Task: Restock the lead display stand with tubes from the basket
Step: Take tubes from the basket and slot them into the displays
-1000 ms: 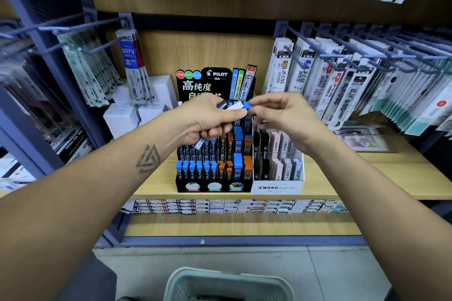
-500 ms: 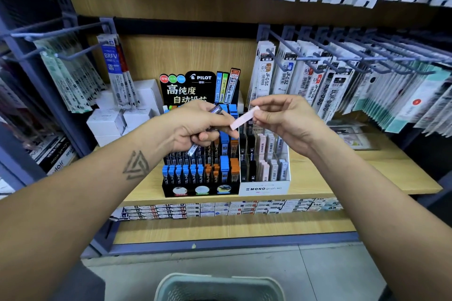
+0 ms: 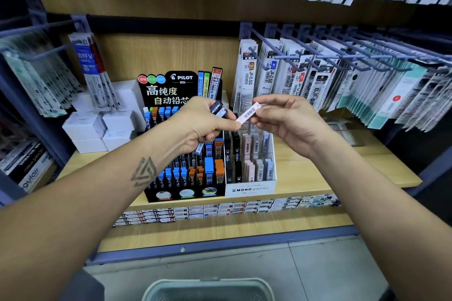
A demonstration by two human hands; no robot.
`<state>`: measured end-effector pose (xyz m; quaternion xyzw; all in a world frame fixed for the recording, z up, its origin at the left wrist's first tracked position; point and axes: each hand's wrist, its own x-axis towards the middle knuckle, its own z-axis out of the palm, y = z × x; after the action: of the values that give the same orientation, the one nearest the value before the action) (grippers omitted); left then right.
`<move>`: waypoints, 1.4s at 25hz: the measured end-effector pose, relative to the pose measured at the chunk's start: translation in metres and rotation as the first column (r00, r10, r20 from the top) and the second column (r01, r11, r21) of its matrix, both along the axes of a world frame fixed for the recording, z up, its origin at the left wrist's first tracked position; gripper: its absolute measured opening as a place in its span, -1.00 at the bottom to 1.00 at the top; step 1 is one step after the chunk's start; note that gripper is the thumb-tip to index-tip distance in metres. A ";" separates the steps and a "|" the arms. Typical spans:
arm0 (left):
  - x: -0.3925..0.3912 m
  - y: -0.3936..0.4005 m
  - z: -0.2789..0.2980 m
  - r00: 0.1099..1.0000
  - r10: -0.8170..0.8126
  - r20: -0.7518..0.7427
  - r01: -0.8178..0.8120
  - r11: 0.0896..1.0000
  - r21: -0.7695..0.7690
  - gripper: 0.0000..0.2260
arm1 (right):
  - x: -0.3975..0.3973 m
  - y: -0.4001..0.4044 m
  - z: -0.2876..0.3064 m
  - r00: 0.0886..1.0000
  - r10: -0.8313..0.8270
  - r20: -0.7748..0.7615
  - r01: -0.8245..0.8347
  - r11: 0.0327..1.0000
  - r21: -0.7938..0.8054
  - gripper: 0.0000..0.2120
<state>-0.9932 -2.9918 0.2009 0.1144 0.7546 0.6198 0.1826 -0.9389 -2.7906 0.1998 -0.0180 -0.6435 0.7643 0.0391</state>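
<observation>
**Pink tube held over the display stands**

Pink lead tube (image 3: 247, 113), barcode facing up, is pinched at its upper end by the right hand (image 3: 288, 120) above the white MONO stand (image 3: 249, 188). The left hand (image 3: 200, 124) grips several dark tubes (image 3: 218, 110) in a curled fist, its thumb touching the pink tube's lower end. Beside the white stand sits the black PILOT stand (image 3: 181, 80). A basket (image 3: 208, 288) sits on the floor below.

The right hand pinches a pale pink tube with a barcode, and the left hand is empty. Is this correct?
Not quite. In the head view the right hand does pinch the pale pink tube, but the left hand is not empty: it grips several dark tubes.
</observation>
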 end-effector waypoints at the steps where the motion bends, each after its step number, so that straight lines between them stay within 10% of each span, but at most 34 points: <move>1: 0.001 0.003 0.000 1.000 0.004 -0.014 -0.005 1.000 -0.015 -0.84 | 0.000 0.001 0.000 1.000 -0.017 -0.009 0.017 0.999 0.034 -0.78; 9: -0.011 0.003 0.007 0.999 0.039 0.000 -0.039 0.998 0.047 -0.90 | -0.003 0.024 0.011 0.972 -0.151 -0.181 0.206 0.917 0.342 -0.88; 18: -0.017 0.003 0.003 0.999 0.033 0.016 -0.034 0.998 0.054 -0.89 | -0.035 0.010 -0.016 0.898 -0.120 -0.423 0.430 0.444 0.786 -0.88; 24: -0.021 -0.003 0.000 0.999 0.032 0.025 -0.033 0.998 0.044 -0.84 | -0.059 -0.005 -0.031 0.908 -0.031 -0.419 0.418 0.147 0.896 -0.91; 35: -0.025 -0.010 -0.004 0.999 0.006 0.035 -0.007 0.999 0.035 -0.81 | -0.068 -0.014 -0.043 0.911 -0.096 -0.400 0.403 0.010 0.915 -0.86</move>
<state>-1.0178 -3.0017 0.1967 0.1043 0.7408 0.6353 0.1916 -1.0073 -2.8051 0.1567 -0.0145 -0.9641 0.0932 0.2482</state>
